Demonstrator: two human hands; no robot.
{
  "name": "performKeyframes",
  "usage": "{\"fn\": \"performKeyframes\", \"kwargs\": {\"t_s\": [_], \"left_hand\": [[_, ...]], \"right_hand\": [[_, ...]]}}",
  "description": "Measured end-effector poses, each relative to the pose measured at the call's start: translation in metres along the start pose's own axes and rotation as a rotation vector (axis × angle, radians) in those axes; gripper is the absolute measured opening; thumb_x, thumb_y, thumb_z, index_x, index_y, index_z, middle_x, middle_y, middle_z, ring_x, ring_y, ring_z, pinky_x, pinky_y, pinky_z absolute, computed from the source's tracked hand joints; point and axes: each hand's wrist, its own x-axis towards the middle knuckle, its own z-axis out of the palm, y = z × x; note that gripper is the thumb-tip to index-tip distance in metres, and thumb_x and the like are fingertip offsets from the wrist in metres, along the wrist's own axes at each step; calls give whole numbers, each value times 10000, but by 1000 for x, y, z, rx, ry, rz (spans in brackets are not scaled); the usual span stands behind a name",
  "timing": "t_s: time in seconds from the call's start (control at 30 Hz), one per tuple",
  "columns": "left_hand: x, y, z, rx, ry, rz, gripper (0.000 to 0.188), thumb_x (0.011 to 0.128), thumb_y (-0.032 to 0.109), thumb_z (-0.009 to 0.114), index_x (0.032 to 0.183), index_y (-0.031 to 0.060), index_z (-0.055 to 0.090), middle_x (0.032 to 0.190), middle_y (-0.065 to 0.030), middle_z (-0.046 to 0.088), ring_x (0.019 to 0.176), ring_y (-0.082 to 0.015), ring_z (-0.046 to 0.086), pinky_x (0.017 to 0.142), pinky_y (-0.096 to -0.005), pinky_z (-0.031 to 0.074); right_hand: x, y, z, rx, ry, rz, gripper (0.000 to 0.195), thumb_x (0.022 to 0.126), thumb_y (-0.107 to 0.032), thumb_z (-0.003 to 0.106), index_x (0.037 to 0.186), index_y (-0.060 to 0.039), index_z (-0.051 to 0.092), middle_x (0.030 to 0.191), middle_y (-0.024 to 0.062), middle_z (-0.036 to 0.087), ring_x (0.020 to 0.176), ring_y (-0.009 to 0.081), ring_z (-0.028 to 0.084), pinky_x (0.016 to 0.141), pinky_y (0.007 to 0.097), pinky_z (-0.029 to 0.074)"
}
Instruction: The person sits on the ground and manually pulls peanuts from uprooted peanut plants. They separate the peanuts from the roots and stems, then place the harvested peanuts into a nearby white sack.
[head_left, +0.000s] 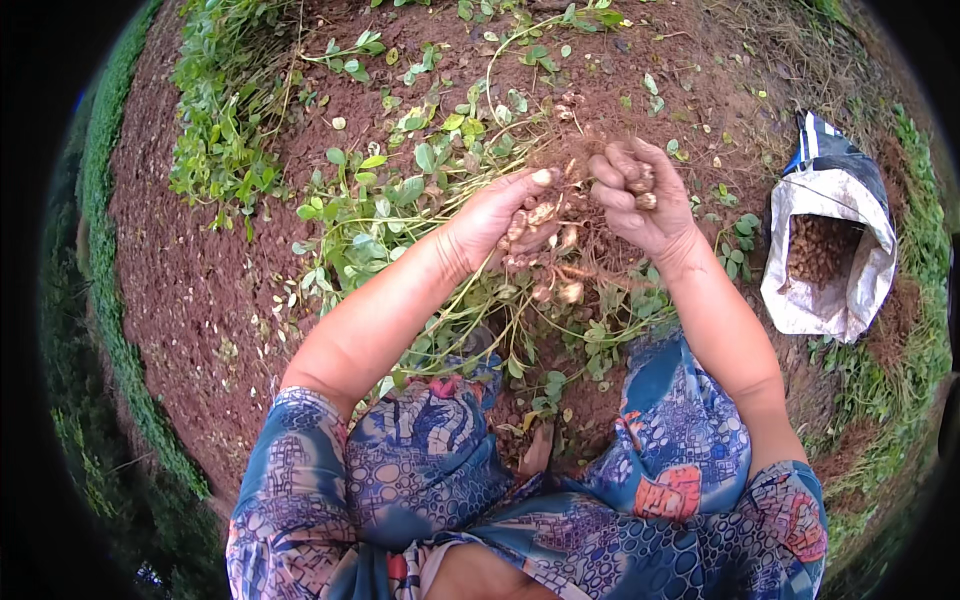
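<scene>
My left hand (499, 214) grips the root end of a bunch of peanut plants (375, 225); peanut pods (536, 216) show between its fingers and thumb. Green leafy stems of the bunch spread left of that hand and below it. Just to the right, my right hand (643, 196) is curled round several peanut pods (643, 185), apart from the left hand. Thin brown roots and more pods (570, 291) hang between and below the hands, above my knees. Some pods near the roots are blurred.
A white woven sack (795, 300) with its mouth rolled back stands on the right, with many peanuts (819, 251) inside. A heap of leafy plants (225, 127) lies at the upper left. Reddish soil (202, 277) with scattered leaves surrounds me; dry roots lie at the upper right.
</scene>
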Motion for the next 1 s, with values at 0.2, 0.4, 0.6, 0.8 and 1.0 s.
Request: {"fn": "performKeyframes", "kwargs": {"t_s": [0.2,0.4,0.6,0.8,1.0], "left_hand": [[4,-4,18,429,342,151,247,937,288,535,1018,55,552,768,-8,603,592,-72,576,499,-200,461],[16,-14,13,614,312,150,213,916,241,584,875,33,591,665,-3,591,515,-54,528,451,-197,424],[7,-12,34,798,299,31,226,880,258,641,847,34,631,620,25,565,497,-29,475,439,-209,394],[14,-23,24,910,307,135,177,873,210,644,899,37,669,664,33,585,584,-41,457,541,-241,411],[-1,-28,31,1364,396,327,214,838,209,656,917,10,657,661,-130,617,604,-170,595,596,-315,482]], "right_hand": [[-18,-4,8,-857,351,-79,367,913,-234,562,1223,-52,484,840,39,622,596,44,506,449,165,411],[-8,17,-11,-1771,263,-175,404,924,-390,512,871,4,590,689,71,601,596,153,555,578,262,448],[-34,-4,11,-1168,155,478,510,968,-374,411,581,-45,458,492,51,506,377,123,454,361,250,343],[-36,9,7,-1206,503,75,547,968,-434,393,576,-60,458,475,27,469,390,105,437,379,240,336],[-32,-32,-13,-1166,818,-529,304,978,-330,429,987,-48,544,686,7,549,501,40,464,418,179,353]]}}
